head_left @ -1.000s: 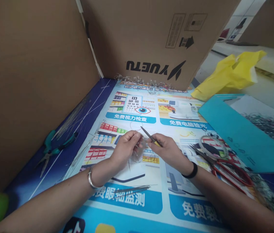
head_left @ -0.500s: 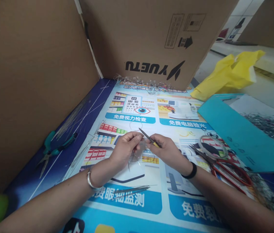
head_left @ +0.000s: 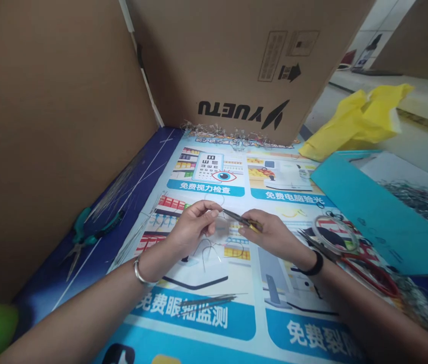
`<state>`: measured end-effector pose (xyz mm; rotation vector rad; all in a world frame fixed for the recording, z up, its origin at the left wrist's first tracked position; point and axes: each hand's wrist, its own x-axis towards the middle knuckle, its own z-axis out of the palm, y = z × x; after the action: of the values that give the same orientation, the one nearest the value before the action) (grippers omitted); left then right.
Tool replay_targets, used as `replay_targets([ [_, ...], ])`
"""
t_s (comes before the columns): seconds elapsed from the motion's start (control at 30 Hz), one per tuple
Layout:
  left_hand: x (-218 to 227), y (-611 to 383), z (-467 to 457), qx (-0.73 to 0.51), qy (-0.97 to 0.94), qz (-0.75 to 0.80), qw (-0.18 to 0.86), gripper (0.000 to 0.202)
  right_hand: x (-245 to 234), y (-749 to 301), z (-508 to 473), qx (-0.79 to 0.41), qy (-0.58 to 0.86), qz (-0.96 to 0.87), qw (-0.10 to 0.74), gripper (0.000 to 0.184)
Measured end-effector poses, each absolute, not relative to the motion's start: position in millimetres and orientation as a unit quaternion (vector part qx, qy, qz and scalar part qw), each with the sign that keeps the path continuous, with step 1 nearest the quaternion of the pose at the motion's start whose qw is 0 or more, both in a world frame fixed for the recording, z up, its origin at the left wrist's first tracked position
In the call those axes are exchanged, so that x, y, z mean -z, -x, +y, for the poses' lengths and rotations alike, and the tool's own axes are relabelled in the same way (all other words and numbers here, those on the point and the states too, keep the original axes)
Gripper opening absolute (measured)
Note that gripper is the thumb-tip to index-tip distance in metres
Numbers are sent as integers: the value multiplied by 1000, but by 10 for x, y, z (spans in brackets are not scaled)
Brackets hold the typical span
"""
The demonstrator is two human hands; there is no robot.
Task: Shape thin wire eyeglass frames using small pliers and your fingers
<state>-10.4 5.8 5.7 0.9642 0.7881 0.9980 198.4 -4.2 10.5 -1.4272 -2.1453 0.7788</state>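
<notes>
My left hand point(head_left: 195, 227) is closed in a pinch at thin wire, whose gripped end is too fine to see clearly. Loops of thin wire point(head_left: 207, 246) show just below it over the printed sheet. In my right hand point(head_left: 269, 233) is a slender dark pointed tool with a yellow-and-black handle point(head_left: 241, 218); whether it is pliers or tweezers I cannot tell. Its tip points left and meets my left fingertips. A bundle of short dark wires point(head_left: 210, 299) lies on the sheet nearer to me.
Teal-handled pliers point(head_left: 85, 235) and long thin wires point(head_left: 113, 189) lie at left. On the right are red-handled scissors point(head_left: 369, 273), a round clear dish point(head_left: 335, 233) and a blue box lid point(head_left: 366, 217) beside a wire pile. Cardboard walls point(head_left: 237, 60) stand behind and left.
My right hand has shifted slightly right, and the tool has turned flatter, its tip now at my left fingertips. The wire loops show more plainly below. The view has tilted a little.
</notes>
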Motion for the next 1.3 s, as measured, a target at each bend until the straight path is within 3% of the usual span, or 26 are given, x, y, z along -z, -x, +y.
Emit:
replay_targets([
  [0.87,-19,198,114,-403,-503,314,697,20,-56,-1996,-61,-283,478,-800,227,9],
  [1.3,-8,200,120,-418,-508,305,688,20,-20,-2006,-65,-380,459,-765,245,17],
])
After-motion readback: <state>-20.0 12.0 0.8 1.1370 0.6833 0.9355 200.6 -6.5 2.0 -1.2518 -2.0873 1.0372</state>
